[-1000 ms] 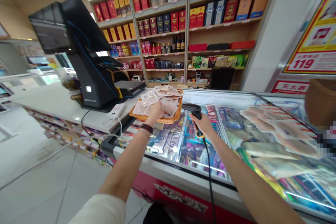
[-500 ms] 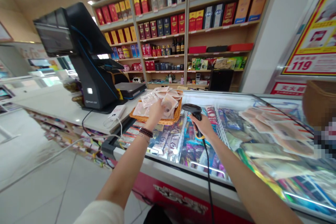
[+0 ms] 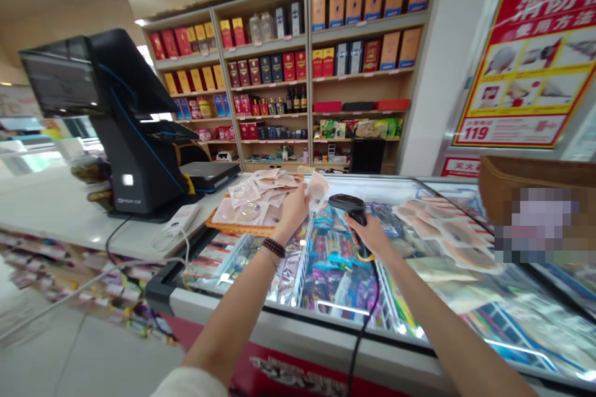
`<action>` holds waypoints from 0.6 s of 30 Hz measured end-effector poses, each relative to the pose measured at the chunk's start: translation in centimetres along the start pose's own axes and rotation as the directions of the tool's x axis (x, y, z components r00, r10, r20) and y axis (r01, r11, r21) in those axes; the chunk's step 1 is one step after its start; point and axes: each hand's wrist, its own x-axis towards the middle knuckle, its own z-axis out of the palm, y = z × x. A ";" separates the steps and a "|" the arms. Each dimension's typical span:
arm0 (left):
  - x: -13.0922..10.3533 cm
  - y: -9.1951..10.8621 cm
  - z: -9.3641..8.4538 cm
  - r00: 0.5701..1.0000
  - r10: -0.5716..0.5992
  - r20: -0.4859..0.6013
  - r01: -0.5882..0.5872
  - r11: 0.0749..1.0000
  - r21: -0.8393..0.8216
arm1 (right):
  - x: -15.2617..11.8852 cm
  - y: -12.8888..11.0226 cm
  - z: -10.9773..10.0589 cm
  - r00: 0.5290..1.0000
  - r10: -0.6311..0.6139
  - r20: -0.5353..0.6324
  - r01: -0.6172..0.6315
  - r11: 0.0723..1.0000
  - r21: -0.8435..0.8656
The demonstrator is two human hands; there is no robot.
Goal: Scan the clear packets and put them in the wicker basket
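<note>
My left hand [image 3: 295, 208] is closed on a small clear-and-white packet [image 3: 317, 190], held up at the right edge of the wicker basket [image 3: 218, 224]. What is inside that packet is too blurred to name. More flat packets [image 3: 246, 192] of the same sort lie heaped in the basket, which rests on the freezer's glass top. My right hand [image 3: 371, 234] grips a black handheld barcode scanner [image 3: 350, 206] by its handle, a short way right of the packet. From the handle a black cable [image 3: 361, 335] runs down over the freezer's front edge.
Beneath the glass of the chest freezer [image 3: 218, 310] lie several colourful packages. Other flat packs [image 3: 447, 229] lie on the right, near a brown basket [image 3: 535, 177]. At left, a checkout terminal [image 3: 135, 155] and a white power strip [image 3: 181, 217] stand on the counter. Shelves [image 3: 261, 62] line the back.
My left hand has lifted a packet from the heap and moved it right, close to the scanner. My right hand keeps its grip on the scanner. The camera view has turned right.
</note>
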 end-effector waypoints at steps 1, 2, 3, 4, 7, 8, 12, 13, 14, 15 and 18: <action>0.2 0.6 1.1 1.000 0.013 0.020 -0.012 0.999 -0.041 | -0.2 -0.1 -1.0 1.000 -0.004 -0.012 0.004 1.000 -0.027; 0.4 1.1 2.3 0.999 0.022 0.041 -0.018 0.996 -0.090 | -0.4 -0.3 -1.9 1.000 -0.012 -0.019 0.011 0.998 -0.057; 0.7 1.6 3.6 0.998 0.016 0.063 -0.006 0.987 -0.159 | -0.6 -0.4 -2.9 0.999 -0.025 -0.030 0.022 0.996 -0.087; 0.9 2.0 5.0 0.997 0.000 0.083 0.022 0.966 -0.258 | -0.7 -0.5 -3.7 0.998 -0.039 -0.042 0.034 0.993 -0.114; 1.4 3.0 9.5 0.990 -0.037 0.136 0.110 0.805 -0.583 | -1.1 -0.5 -5.9 0.995 -0.052 -0.089 0.038 0.987 -0.157; 1.6 3.2 11.0 0.989 -0.041 0.140 0.126 0.723 -0.679 | -1.2 -0.4 -6.4 0.993 -0.050 -0.110 0.032 0.987 -0.157; 1.6 3.8 16.2 0.985 -0.049 0.164 0.168 0.473 -0.865 | -1.3 0.8 -7.5 0.983 -0.040 -0.177 0.020 0.993 -0.114; 1.5 3.9 17.2 0.984 -0.058 0.171 0.179 0.431 -0.885 | -1.2 1.4 -7.6 0.982 -0.032 -0.184 0.013 0.994 -0.106; 1.3 3.8 18.1 0.983 -0.068 0.170 0.183 0.395 -0.900 | -1.1 2.0 -7.6 0.982 -0.020 -0.189 0.000 0.994 -0.105; 1.2 3.7 18.9 0.983 -0.078 0.164 0.181 0.364 -0.914 | -1.1 2.7 -7.7 0.980 -0.006 -0.199 -0.015 0.994 -0.108; 0.8 3.0 20.4 0.988 -0.093 0.121 0.144 0.292 -0.946 | -0.8 4.7 -7.7 0.976 0.039 -0.214 -0.064 0.992 -0.110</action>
